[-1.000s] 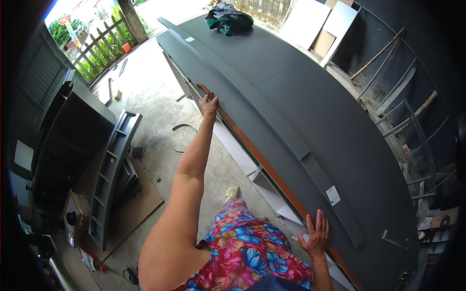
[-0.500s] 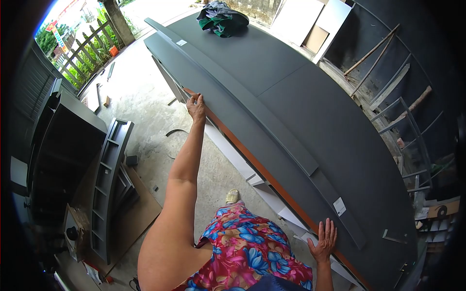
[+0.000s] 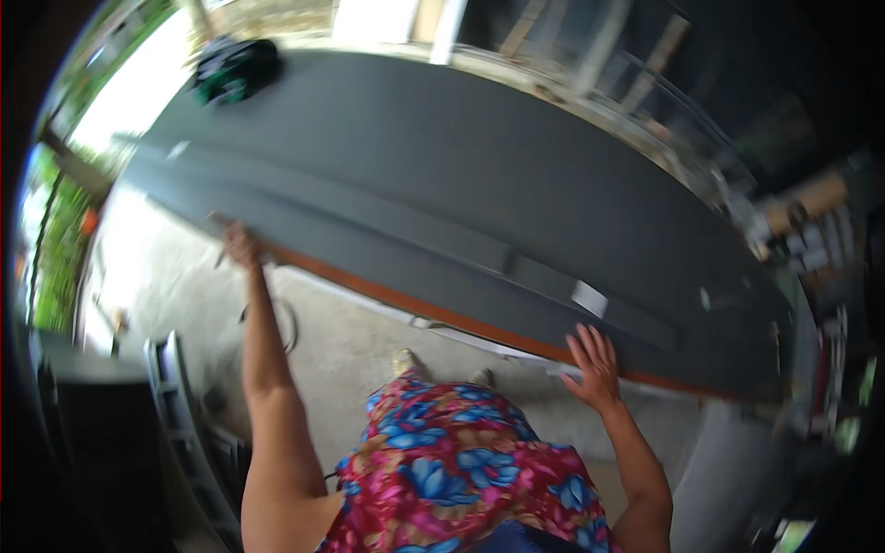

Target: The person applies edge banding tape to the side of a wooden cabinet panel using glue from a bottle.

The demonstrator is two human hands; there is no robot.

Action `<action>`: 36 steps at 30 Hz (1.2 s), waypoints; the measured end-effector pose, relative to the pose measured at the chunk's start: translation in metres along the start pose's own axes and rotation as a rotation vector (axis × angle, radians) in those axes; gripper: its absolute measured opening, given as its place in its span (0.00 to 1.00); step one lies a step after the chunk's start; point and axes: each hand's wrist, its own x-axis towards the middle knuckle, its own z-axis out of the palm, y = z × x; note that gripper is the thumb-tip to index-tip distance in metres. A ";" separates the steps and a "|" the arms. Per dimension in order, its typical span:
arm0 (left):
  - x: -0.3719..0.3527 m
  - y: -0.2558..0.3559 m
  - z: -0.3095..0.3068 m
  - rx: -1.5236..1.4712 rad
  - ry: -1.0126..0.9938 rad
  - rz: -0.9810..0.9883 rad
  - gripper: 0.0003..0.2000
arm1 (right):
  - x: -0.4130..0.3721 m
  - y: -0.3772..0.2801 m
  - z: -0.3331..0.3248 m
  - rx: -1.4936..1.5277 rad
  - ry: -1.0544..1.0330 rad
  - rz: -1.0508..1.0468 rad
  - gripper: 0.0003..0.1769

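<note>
A long reddish-brown strip [image 3: 415, 309] runs along the near edge of a large dark grey board [image 3: 553, 184]. My left hand [image 3: 241, 247] is closed on the strip near its left end, slightly blurred. My right hand [image 3: 595, 369] lies flat with fingers stretched over the strip and the board's edge, toward the right. Behind both hands, a long grey panel piece [image 3: 369, 207] rests lengthwise on the board. It carries a white label [image 3: 589, 300] just beyond my right fingertips.
A crumpled dark and green cloth [image 3: 235, 72] sits on the board's far left. Grey slotted frame [image 3: 180, 396] stands on the concrete floor [image 3: 341, 341] at lower left. Pale sheets [image 3: 373, 20] and metal framing are along the far wall.
The view has swung to the right, so the board now lies more crosswise and the cloth appears farther left. Both hands stay at the strip, the right one's fingers more spread.
</note>
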 end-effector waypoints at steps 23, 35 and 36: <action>0.052 0.032 -0.025 -0.273 -0.403 -0.625 0.25 | -0.016 -0.004 0.029 0.014 0.084 0.271 0.50; 0.059 0.010 0.009 -0.019 -0.371 -0.617 0.33 | -0.015 -0.010 0.037 -0.010 0.201 0.305 0.45; 0.059 0.008 0.011 -0.005 -0.372 -0.628 0.33 | -0.014 -0.010 0.038 -0.009 0.210 0.304 0.45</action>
